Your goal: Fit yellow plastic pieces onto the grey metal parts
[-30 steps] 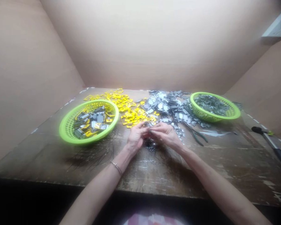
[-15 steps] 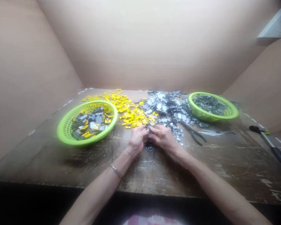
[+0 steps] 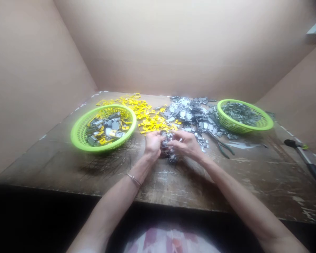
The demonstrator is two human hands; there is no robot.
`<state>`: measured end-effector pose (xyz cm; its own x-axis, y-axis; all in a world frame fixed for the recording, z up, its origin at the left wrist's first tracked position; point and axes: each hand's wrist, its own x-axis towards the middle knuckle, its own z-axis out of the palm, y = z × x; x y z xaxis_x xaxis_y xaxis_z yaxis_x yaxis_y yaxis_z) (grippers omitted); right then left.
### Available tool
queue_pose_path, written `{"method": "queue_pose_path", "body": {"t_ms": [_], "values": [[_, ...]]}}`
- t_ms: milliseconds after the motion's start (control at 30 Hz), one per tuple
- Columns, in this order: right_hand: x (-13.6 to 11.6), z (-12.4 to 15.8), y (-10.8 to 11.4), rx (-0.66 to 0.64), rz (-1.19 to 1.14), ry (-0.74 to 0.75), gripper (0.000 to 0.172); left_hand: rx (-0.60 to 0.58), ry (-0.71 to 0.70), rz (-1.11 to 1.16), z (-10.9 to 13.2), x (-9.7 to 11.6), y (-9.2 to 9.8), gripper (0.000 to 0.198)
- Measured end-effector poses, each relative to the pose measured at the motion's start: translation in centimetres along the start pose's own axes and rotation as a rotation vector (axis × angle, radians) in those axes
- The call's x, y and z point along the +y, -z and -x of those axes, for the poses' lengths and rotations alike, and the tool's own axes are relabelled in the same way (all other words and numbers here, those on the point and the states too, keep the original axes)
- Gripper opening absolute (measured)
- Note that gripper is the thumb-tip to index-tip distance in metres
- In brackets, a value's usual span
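My left hand [image 3: 153, 144] is closed at the middle of the worktable, pinching a small grey metal part [image 3: 165, 139] between thumb and fingers. Against the part's right side, my right hand [image 3: 186, 143] has its fingers bent and its thumb and forefinger tips close in; whatever they pinch is too small to make out. Just under the hands lies a little heap of tiny metal pieces [image 3: 172, 156]. Beyond them are a pile of yellow frame-shaped pieces [image 3: 154, 123] and a larger pile of grey metal parts [image 3: 185, 109].
A green basket [image 3: 76, 138] at left holds yellow-and-grey assembled pieces. Another green basket [image 3: 269, 123] at right holds small metal pieces. Pliers [image 3: 223, 147] lie right of my hands, and a black-handled tool [image 3: 314, 172] lies farther right. Thin dark wires [image 3: 109, 163] lie before the left basket.
The view has shifted, so the table sits slightly higher and farther right. My right thumb and forefinger have spread a little, showing more of the grey part in my left hand.
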<state>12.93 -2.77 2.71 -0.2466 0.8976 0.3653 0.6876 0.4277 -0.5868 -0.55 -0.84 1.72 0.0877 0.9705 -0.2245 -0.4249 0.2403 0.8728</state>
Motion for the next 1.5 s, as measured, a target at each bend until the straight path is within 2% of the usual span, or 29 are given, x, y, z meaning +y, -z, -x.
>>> {"method": "queue_pose_path", "body": {"t_ms": [100, 200, 367, 533, 667, 767, 867, 1000, 1067, 1200, 1367, 1500], "values": [[0.7, -0.3, 1.2, 0.005, 0.008, -0.048, 0.02, 0.095, 0.015, 0.001, -0.6, 0.8, 0.7, 0.008], [1.4, -0.1, 1.4, -0.108, 0.051, -0.004, 0.013, 0.164, 0.001, 0.007, -1.1, 1.3, 1.2, 0.009], [1.8, 0.6, 0.0, -0.319, 0.177, 0.084, 0.011, 0.164, 0.011, 0.007, -1.4, 1.1, 1.4, 0.009], [1.7, 1.1, -0.9, -0.353, 0.383, 0.16, 0.015, 0.135, 0.02, -0.026, -1.2, 0.7, 1.1, 0.009], [1.7, 1.3, -1.4, -0.292, 0.459, 0.228, 0.016, 0.084, 0.067, -0.06, -0.9, 0.3, 0.7, 0.009], [2.0, 1.2, -1.6, -0.173, 0.429, 0.203, 0.016, 0.054, 0.071, -0.119, -0.6, -0.1, 0.5, 0.009], [2.2, 1.1, -1.5, -0.027, 0.291, 0.147, 0.02, 0.013, 0.022, -0.218, -0.4, -0.8, 0.4, 0.01], [2.2, 1.3, -1.4, 0.146, 0.175, 0.184, 0.02, -0.064, -0.076, -0.372, 0.0, -1.7, 0.3, 0.016], [2.1, 1.4, -1.4, 0.168, 0.179, 0.222, 0.02, -0.079, -0.132, -0.445, 0.2, -2.0, 0.2, 0.014], [1.9, 1.6, -1.3, 0.102, 0.227, 0.32, 0.02, -0.089, -0.258, -0.61, 0.5, -2.0, 0.1, 0.012], [2.1, 1.7, -1.2, 0.143, 0.218, 0.347, 0.024, -0.09, -0.353, -0.734, 0.8, -1.8, 0.0, 0.014], [2.4, 1.7, -1.4, 0.193, 0.207, 0.333, 0.035, -0.115, -0.387, -0.766, 0.8, -1.7, 0.0, 0.016]]}}
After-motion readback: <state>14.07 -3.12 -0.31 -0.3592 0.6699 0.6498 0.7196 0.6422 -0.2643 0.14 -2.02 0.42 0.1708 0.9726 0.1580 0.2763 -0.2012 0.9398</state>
